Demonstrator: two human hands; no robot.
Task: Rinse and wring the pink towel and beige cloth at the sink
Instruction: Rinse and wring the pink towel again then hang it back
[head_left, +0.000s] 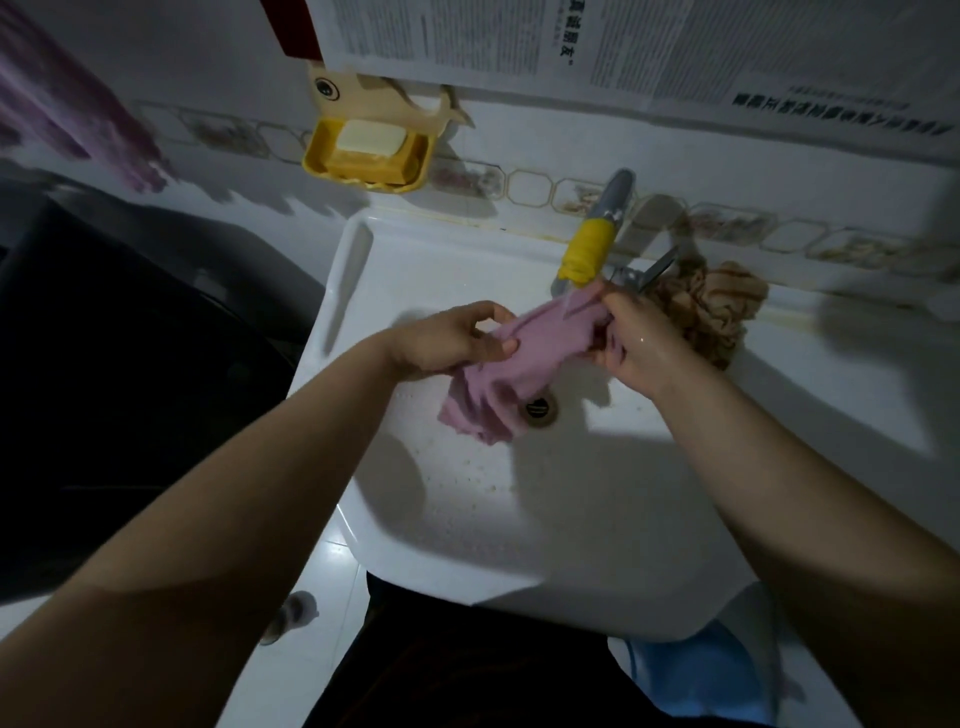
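Both my hands hold the pink towel (524, 358) stretched over the white sink (467, 509), right under the faucet (592, 244) whose spout is wrapped in yellow. My left hand (447, 343) grips the towel's left part, and its loose end hangs down beside the drain (540, 408). My right hand (636, 343) grips the other end next to the spout; a thin stream of water seems to fall on the towel. The beige cloth (711, 306), striped brown, lies bunched on the sink ledge behind my right hand.
A yellow soap dish (322, 156) with a pale soap bar hangs on the tiled wall at the back left. A dark appliance (104, 364) stands left of the sink. A blue basin (701, 670) sits on the floor below at the right. Printed paper covers the wall above.
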